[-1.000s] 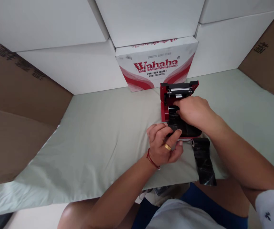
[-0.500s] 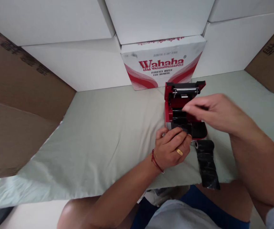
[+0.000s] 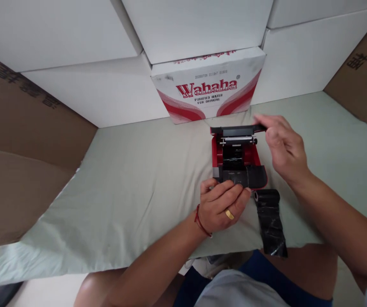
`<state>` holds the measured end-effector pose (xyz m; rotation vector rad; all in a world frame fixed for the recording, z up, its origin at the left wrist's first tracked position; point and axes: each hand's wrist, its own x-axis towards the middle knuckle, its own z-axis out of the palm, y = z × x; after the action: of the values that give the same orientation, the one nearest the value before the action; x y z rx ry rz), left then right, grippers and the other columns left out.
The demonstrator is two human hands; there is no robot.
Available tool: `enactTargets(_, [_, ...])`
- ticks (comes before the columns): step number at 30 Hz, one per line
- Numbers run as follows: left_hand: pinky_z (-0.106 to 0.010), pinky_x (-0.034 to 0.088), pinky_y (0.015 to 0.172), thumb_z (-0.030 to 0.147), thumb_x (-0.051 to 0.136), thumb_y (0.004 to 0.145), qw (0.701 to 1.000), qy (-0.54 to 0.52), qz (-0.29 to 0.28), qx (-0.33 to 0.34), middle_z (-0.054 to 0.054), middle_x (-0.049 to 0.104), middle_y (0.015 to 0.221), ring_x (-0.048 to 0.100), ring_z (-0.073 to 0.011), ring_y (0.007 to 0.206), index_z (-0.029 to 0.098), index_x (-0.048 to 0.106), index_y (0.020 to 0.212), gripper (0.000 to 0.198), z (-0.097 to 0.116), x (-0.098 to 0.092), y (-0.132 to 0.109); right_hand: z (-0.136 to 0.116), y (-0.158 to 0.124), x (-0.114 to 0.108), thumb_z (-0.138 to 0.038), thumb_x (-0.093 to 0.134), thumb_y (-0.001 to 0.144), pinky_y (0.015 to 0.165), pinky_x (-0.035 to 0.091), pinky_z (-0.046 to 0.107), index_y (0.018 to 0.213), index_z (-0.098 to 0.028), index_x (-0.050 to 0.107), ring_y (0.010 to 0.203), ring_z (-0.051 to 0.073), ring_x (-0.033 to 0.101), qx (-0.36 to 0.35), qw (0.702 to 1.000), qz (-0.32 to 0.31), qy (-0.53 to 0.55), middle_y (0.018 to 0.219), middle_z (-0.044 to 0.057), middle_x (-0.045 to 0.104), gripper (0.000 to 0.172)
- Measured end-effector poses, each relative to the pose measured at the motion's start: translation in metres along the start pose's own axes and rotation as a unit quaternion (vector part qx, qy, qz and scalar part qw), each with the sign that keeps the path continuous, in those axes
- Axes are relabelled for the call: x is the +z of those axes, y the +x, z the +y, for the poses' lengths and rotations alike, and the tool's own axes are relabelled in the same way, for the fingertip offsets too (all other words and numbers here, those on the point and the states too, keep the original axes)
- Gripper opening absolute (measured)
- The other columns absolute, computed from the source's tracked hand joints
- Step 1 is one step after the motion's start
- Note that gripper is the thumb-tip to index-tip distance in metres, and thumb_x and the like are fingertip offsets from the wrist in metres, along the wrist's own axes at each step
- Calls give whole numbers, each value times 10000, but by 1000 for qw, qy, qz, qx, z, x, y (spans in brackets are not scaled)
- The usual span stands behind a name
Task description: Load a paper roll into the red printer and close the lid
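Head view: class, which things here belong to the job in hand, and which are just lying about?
Job in hand: red device; its lid, at the right hand; black film, at the left hand; probably the loose black roll.

Lying about: Wahaha box; white boxes; brown cardboard.

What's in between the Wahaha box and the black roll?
The red machine sits between the Wahaha box and the black roll, as the head view shows. Its lid is partly raised, with the right hand at one corner.
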<state>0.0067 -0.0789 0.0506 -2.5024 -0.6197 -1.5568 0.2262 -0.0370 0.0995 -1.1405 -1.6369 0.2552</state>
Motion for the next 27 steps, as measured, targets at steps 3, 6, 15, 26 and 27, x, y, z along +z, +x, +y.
enactTargets(3, [-357,425,883,112,708,973,1000,-1,3,2,11,837,912,739,-145,856,197,734,1118,170,0,-1,0,-4,-13,-10,-488,434,1145,1170,533,566,1444,-332,733,1341,305,686,-47,998,-36,-30,1408,95,759,450])
enactTargets(6, [-360,440,893,125,688,994,1000,6,-4,3,15,842,902,738,-143,855,202,734,1100,139,0,-2,1,0,-24,-16,-412,437,1151,1191,520,574,1523,-323,677,1382,308,678,-93,994,-58,-28,1464,100,743,452])
enactTargets(15, [-302,487,833,132,631,1044,1000,-1,-30,10,4,849,918,776,-125,895,203,746,1086,141,2,-7,5,8,-40,-17,-301,488,1125,1209,514,563,1557,-265,643,1426,303,659,-142,986,-84,-5,1474,133,739,460])
enactTargets(26, [-312,477,855,124,604,1054,999,-9,-44,-7,-8,853,943,779,-129,945,193,757,1107,176,5,-8,2,12,-47,-14,-294,517,1100,1214,503,567,1591,-240,599,1459,318,621,-152,984,-90,-9,1488,158,717,500])
enactTargets(27, [-316,474,859,126,592,1059,999,-10,-45,-9,-12,852,938,776,-131,944,189,755,1111,182,5,-8,2,12,-47,-15,-303,519,1100,1213,502,569,1587,-229,600,1457,319,620,-154,984,-93,-11,1481,168,716,498])
